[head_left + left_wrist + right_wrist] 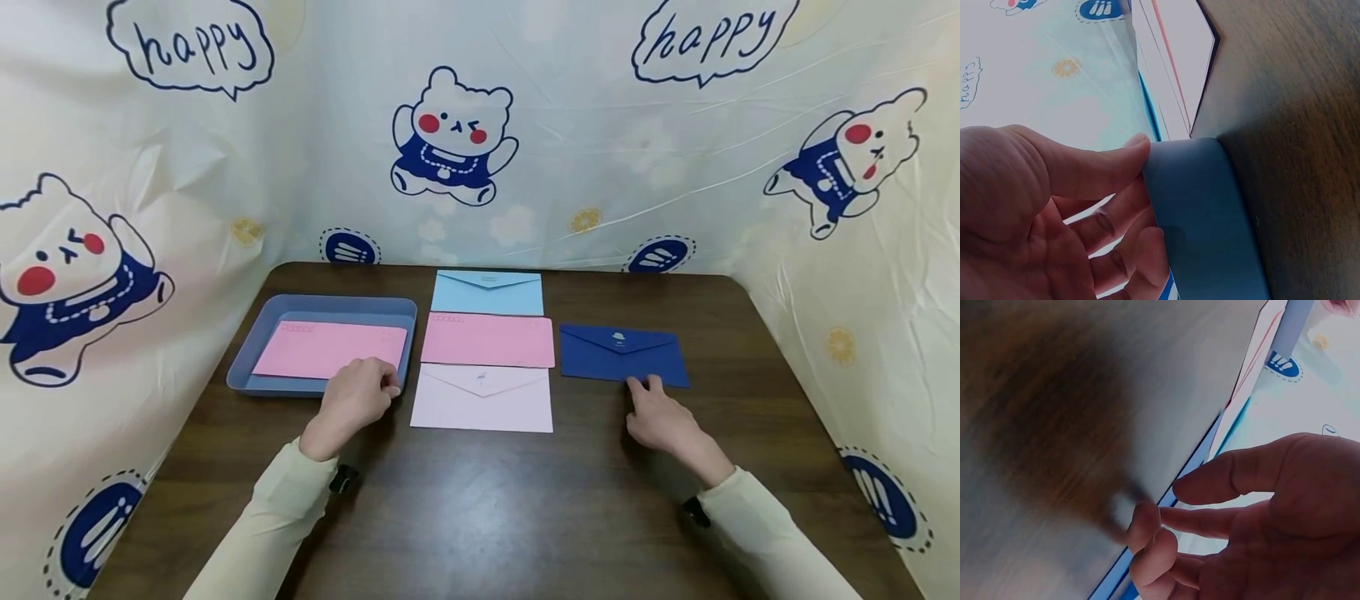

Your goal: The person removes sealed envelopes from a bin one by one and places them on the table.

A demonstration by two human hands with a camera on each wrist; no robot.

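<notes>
A blue tray (pixel 345 307) stands at the left of the table with a pink envelope (pixel 322 346) lying in it. My left hand (pixel 360 398) is over the tray's front right corner, fingers bent. In the left wrist view the thumb meets the tray's rim (pixel 1197 206) while some fingertips are hidden behind it, so whether it grips anything cannot be made out. With its fingers reaching forward, my right hand (pixel 667 425) touches the front edge of a dark blue envelope (pixel 622 354). In the right wrist view its thumb stands apart from the fingers.
Between the hands a light blue envelope (pixel 487 296), another pink envelope (pixel 487 340) and a pale lilac envelope (pixel 482 404) lie in a column. They rest on a dark brown wooden table (pixel 487 508). A printed curtain (pixel 555 133) surrounds its back and sides.
</notes>
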